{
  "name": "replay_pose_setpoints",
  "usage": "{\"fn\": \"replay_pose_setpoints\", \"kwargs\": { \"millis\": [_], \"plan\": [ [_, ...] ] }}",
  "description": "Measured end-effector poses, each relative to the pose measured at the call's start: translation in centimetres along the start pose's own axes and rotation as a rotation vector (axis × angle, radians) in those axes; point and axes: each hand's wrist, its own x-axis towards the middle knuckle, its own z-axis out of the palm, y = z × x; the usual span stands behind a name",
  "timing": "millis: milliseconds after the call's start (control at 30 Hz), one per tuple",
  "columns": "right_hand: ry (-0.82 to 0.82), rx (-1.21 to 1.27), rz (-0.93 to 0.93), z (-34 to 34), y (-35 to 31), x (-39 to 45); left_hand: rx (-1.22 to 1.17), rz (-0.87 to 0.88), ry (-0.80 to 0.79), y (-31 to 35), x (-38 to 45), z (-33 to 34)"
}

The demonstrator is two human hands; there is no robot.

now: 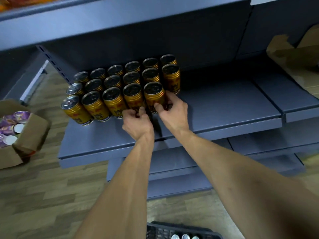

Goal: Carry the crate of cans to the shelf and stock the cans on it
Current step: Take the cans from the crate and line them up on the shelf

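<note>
Several gold cans (110, 87) with dark lids stand in three rows on the left part of a grey-blue shelf (215, 109). My right hand (172, 111) grips the lower part of the front row's rightmost can (153, 95), thumb on its front. My left hand (138, 121) has its fingers curled at the base of the neighbouring can (133, 95) and pinches it. At the bottom edge, a black crate (179, 230) on the floor holds a few cans with silver tops (185, 236).
A cardboard box (31, 135) with purple packets sits on the floor at the left. Another cardboard box (293, 52) rests on the shelf at the far right. Lower shelves (172, 168) jut out below. An upper shelf (103, 18) overhangs the cans. Wood-pattern floor surrounds.
</note>
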Motion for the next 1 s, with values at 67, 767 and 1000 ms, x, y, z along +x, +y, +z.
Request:
{"fn": "replay_pose_setpoints", "kwargs": {
  "millis": [67,767,1000],
  "plan": [
    [-0.02,-0.02,0.004,0.1,0.1,0.2,-0.012,-0.046,-0.007,0.0,0.6,0.3],
    [-0.092,-0.187,0.069,-0.8,1.3,0.7,-0.073,-0.186,-0.147,-0.1,0.4,-0.5],
    [-0.098,-0.198,0.005,-0.4,1.8,1.8,-0.06,-0.133,-0.116,-0.4,0.9,0.2]
  ]
}}
